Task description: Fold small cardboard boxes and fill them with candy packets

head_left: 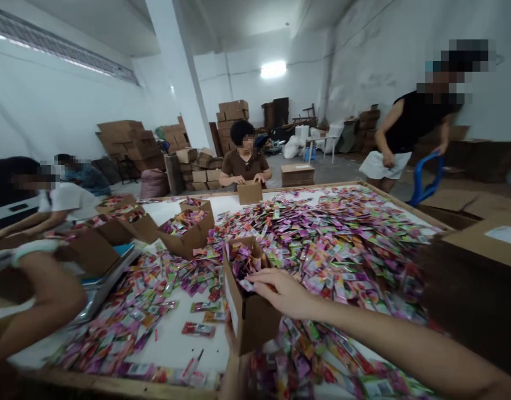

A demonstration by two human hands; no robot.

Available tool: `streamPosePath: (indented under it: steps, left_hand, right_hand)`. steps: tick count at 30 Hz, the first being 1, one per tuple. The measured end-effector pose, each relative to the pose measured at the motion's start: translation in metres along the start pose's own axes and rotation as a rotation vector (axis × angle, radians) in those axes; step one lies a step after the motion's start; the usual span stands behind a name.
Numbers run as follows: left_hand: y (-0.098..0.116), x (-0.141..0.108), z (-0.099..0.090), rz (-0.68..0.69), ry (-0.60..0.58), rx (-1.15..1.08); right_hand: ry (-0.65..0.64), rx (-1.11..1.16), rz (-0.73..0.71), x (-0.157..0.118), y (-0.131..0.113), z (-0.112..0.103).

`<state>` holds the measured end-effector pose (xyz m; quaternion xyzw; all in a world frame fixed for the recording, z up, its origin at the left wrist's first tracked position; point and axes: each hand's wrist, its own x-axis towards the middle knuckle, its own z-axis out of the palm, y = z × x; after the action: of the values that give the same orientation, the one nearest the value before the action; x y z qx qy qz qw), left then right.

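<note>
A small cardboard box [257,325], tilted and filled with colourful small packets [242,258], is in front of me over the table. My left hand [231,336] supports it from its lower left side, with most of its fingers hidden behind the box. Reaching in from the right, my right hand [282,291] lies over the box's near rim, fingers stretched out onto the packets at the top. A large heap of similar packets [322,222] spreads over the white table [172,328] around the box.
More filled boxes [188,236] stand at the left, near a metal scale [109,278]. Across the table a person [247,161] handles a box. At left are other workers; a person [413,122] at right holds a blue handle [426,175]. Large cartons [484,239] flank the right edge.
</note>
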<state>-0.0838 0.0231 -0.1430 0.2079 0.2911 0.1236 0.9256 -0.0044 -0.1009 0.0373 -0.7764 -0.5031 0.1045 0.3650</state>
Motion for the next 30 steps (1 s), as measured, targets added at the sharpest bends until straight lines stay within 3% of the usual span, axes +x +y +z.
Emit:
streamPosePath:
  steps: [4,7,9,12,14,16,18,20,24,27,30]
  left_hand:
    - [0.060,-0.024,-0.050,0.119,0.085,-0.016]
    - [0.107,-0.042,-0.081,0.278,0.315,0.240]
    - [0.127,-0.051,-0.097,0.333,0.464,0.393]
    - [0.135,-0.059,-0.108,0.428,0.475,0.510]
    - [0.130,-0.057,-0.103,0.627,0.404,0.615]
    - [0.124,-0.048,-0.091,0.885,0.413,0.659]
    - [0.125,-0.033,-0.078,1.056,0.520,0.608]
    - [0.134,-0.016,-0.072,1.107,0.599,0.561]
    - [0.165,0.004,-0.081,1.114,0.590,0.561]
    - [0.186,-0.003,-0.096,1.114,0.579,0.606]
    - [0.192,-0.016,-0.098,1.124,0.570,0.639]
  right_hand:
    - [-0.026,0.021,-0.030,0.037,-0.017,0.046]
    - [-0.088,0.011,-0.057,0.068,-0.019,0.094]
    - [-0.094,0.000,-0.020,0.084,-0.018,0.128]
    - [0.002,-0.004,0.049,0.099,-0.018,0.165]
    - [0.028,-0.030,0.058,0.105,-0.022,0.178]
    - [-0.053,-0.124,0.010,0.111,-0.029,0.184]
    - [-0.183,-0.214,-0.046,0.119,-0.037,0.188]
    - [-0.243,-0.196,-0.051,0.128,-0.041,0.187]
    - [-0.068,0.056,-0.019,0.123,-0.021,0.161]
    - [-0.020,0.191,-0.010,0.083,0.023,0.120]
    - [-0.026,0.263,0.139,0.017,0.074,0.075]
